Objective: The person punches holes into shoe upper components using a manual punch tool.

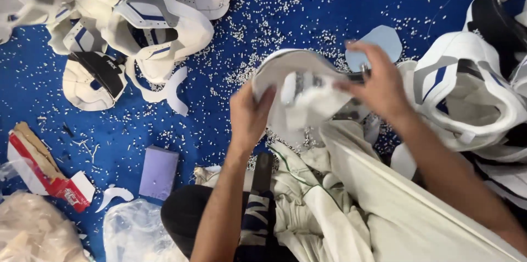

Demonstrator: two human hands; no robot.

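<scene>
My left hand (pixel 248 115) grips the left edge of a white padded piece (pixel 299 83) with a curved rim, held above my lap. My right hand (pixel 377 85) closes on the piece's right side, fingers pressed over its white stuffed middle and a dark strap end. Below the piece, a long white padded panel (pixel 406 207) and crumpled white cloth (pixel 307 207) lie across my lap. A dark strap (pixel 262 174) hangs under my left wrist.
Finished white pads with navy trim are piled at top left (pixel 143 20) and at the right (pixel 466 92). White pellets litter the blue floor (pixel 285 4). A lilac foam block (pixel 158 173), a red-and-white carton (pixel 46 171), plastic bags (pixel 33 229) and a pale blue cutout (pixel 381 39) lie around.
</scene>
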